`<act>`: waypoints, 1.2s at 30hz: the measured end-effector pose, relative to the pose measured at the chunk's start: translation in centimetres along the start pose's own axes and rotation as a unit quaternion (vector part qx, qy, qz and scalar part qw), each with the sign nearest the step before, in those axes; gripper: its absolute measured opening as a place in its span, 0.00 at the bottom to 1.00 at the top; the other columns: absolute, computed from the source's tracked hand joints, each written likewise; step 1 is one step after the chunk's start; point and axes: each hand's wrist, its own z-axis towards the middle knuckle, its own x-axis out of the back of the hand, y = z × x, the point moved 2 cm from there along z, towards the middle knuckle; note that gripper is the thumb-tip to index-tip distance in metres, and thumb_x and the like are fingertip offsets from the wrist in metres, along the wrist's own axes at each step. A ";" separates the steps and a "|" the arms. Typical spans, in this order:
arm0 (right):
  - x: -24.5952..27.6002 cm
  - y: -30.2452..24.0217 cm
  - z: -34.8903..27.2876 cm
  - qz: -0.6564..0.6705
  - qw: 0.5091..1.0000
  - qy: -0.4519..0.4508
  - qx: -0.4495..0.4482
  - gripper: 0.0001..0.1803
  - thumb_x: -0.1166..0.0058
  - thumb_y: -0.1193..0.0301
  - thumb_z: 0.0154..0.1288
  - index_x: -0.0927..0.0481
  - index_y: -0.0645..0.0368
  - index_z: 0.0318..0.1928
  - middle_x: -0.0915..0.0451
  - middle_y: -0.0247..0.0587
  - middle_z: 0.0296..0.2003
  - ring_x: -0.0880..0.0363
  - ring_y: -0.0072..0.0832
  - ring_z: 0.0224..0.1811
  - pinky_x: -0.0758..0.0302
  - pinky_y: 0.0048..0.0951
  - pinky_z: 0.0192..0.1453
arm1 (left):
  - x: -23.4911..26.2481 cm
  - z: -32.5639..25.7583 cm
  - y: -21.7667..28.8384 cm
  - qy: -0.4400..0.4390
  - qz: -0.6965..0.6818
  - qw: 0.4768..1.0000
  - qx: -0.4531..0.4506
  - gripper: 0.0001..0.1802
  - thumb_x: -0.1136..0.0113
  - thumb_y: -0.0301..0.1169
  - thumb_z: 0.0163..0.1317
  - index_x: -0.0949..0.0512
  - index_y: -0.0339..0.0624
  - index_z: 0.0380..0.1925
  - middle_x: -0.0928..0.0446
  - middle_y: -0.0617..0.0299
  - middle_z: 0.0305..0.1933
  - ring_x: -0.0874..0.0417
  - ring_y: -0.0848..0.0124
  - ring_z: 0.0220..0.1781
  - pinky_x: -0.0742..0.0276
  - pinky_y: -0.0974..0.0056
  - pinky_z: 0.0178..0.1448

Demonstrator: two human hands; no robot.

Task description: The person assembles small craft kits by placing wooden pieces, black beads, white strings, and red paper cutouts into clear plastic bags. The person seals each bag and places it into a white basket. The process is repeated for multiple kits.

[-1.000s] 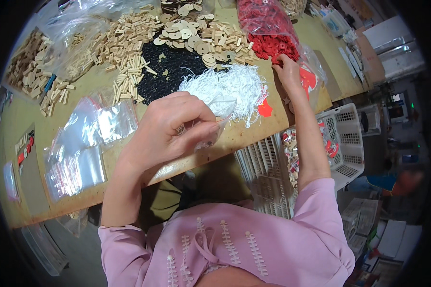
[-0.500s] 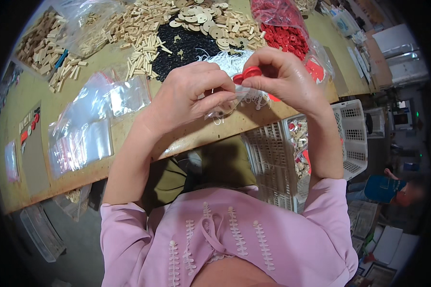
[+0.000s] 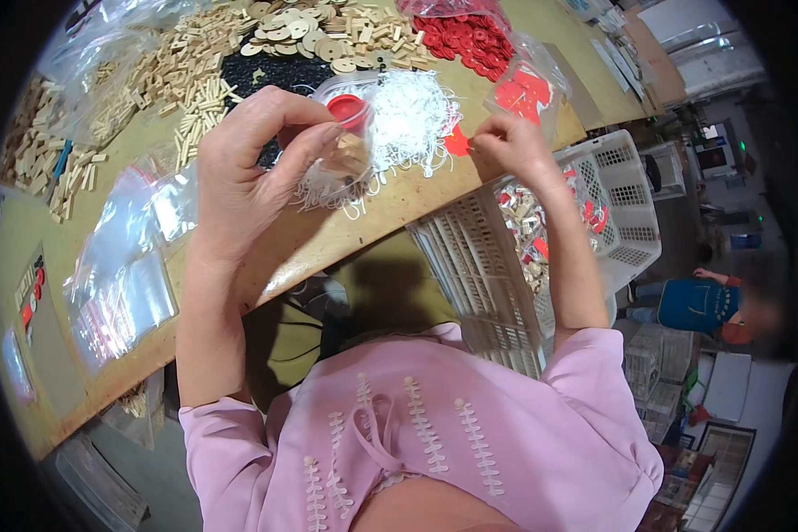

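Observation:
My left hand (image 3: pixel 253 164) grips a small clear plastic bag (image 3: pixel 332 182) between thumb and fingers. Inside it show a red round piece (image 3: pixel 348 108) and several light wooden pieces (image 3: pixel 350 158). Over the table's near edge my right hand (image 3: pixel 514 151) is closed in a pinch, its fingertips at the edge of a flat red piece (image 3: pixel 457 140). Between the hands lies a heap of white strings (image 3: pixel 408 115). A larger clear bag with flat red pieces (image 3: pixel 523 93) sits just beyond my right hand.
Piles of wooden blocks (image 3: pixel 182 58), wooden discs (image 3: pixel 297 31), black parts (image 3: pixel 270 71) and red discs (image 3: pixel 470 44) cover the far table. Empty clear bags (image 3: pixel 120 288) lie at left. A white basket (image 3: pixel 625 213) of filled bags stands at right. A person (image 3: pixel 700 306) is farther off.
My right hand has moved away from the bag, rightward to the flat red piece, and no longer holds the red round pieces. One shows in the bag. The view has shifted.

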 end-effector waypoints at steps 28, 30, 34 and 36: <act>-3.5 3.5 -5.5 0.103 0.985 0.040 0.136 0.14 0.40 0.70 0.71 0.14 0.58 0.55 0.16 0.43 0.51 0.21 0.37 0.59 0.26 0.39 0.65 | -0.7 -1.4 0.2 -0.070 -0.017 0.996 0.051 0.03 0.32 0.21 0.63 0.18 0.33 0.33 0.20 0.62 0.31 0.22 0.74 0.32 0.27 0.70 0.38; -2.9 4.7 -3.8 0.131 0.989 0.058 0.037 0.14 0.39 0.70 0.70 0.13 0.58 0.53 0.16 0.44 0.44 0.18 0.35 0.51 0.23 0.37 0.58 | -0.9 -1.4 0.3 -0.078 -0.018 0.996 0.050 0.03 0.32 0.21 0.63 0.18 0.33 0.33 0.20 0.62 0.31 0.22 0.75 0.32 0.27 0.70 0.38; -3.3 2.5 -0.4 -0.026 0.990 0.097 0.102 0.19 0.32 0.63 0.61 0.13 0.63 0.48 0.19 0.45 0.35 0.18 0.38 0.42 0.22 0.38 0.50 | -1.0 -1.2 -0.4 -0.071 -0.005 0.997 0.030 0.03 0.31 0.22 0.63 0.16 0.34 0.35 0.19 0.62 0.30 0.18 0.77 0.31 0.25 0.71 0.35; -3.2 1.0 1.0 -0.062 0.993 0.067 0.077 0.18 0.32 0.63 0.59 0.14 0.66 0.43 0.17 0.51 0.35 0.17 0.44 0.42 0.21 0.40 0.50 | -0.8 -1.2 -0.7 -0.063 0.005 0.997 0.037 0.03 0.31 0.23 0.63 0.16 0.34 0.35 0.19 0.62 0.30 0.19 0.77 0.30 0.25 0.71 0.35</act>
